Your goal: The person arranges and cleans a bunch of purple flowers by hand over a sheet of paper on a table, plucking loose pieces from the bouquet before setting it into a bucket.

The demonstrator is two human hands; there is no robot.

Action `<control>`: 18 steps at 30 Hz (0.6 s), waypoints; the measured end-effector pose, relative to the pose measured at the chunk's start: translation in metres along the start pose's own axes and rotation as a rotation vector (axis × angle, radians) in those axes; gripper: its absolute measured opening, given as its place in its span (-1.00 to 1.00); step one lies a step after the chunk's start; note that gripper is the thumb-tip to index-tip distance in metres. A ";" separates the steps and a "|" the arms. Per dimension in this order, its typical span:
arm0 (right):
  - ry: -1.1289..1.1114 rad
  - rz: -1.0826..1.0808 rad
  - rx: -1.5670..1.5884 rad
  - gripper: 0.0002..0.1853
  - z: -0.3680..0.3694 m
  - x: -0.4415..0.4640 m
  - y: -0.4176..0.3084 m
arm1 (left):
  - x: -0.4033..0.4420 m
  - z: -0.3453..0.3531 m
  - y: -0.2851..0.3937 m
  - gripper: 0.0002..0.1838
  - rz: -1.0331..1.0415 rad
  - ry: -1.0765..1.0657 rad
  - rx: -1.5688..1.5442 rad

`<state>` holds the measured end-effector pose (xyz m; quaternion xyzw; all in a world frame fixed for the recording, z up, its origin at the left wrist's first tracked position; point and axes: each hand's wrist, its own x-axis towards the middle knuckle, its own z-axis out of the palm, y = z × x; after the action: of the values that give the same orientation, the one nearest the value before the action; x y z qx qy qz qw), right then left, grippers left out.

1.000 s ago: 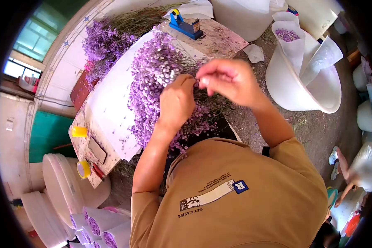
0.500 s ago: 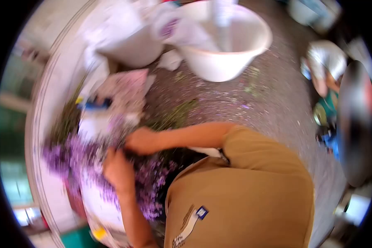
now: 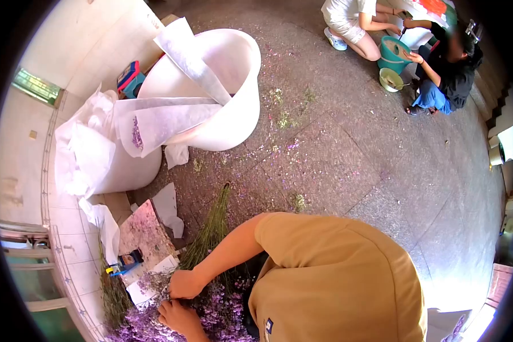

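L hand (image 3: 179, 318) & R hand (image 3: 186, 284) close tog. at purple flwrs (image 3: 223, 310), near side; stems (image 3: 210, 228) pt far. Left: blue tape disp. (image 3: 128, 262) on stained board (image 3: 145, 232). Far left: lg white tub (image 3: 236, 122) w/ paper-wrapped bunch (image 3: 168, 121). Far rt: 2 ppl (image 3: 453, 80) by teal bucket (image 3: 394, 61).

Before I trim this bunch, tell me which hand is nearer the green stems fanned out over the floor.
Right: the right hand is close beside the green stems; the left hand is farther off, among the purple blossoms.
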<state>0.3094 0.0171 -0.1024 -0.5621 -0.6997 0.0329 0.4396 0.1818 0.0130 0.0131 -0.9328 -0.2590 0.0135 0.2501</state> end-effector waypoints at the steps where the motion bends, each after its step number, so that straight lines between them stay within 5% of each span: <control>1: -0.044 -0.029 -0.009 -0.82 -0.006 0.001 0.000 | 0.001 -0.001 -0.001 -0.92 -0.010 -0.018 0.010; 8: -0.165 -0.035 -0.043 -0.81 -0.017 -0.005 -0.007 | -0.002 0.018 -0.009 -0.94 -0.046 0.018 -0.024; 18: -0.066 0.033 0.035 -0.76 -0.010 -0.001 -0.005 | -0.001 0.018 -0.013 -0.91 0.043 0.114 -0.112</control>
<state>0.3124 0.0095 -0.0940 -0.5645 -0.7037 0.0711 0.4255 0.1724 0.0305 0.0038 -0.9499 -0.2246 -0.0488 0.2117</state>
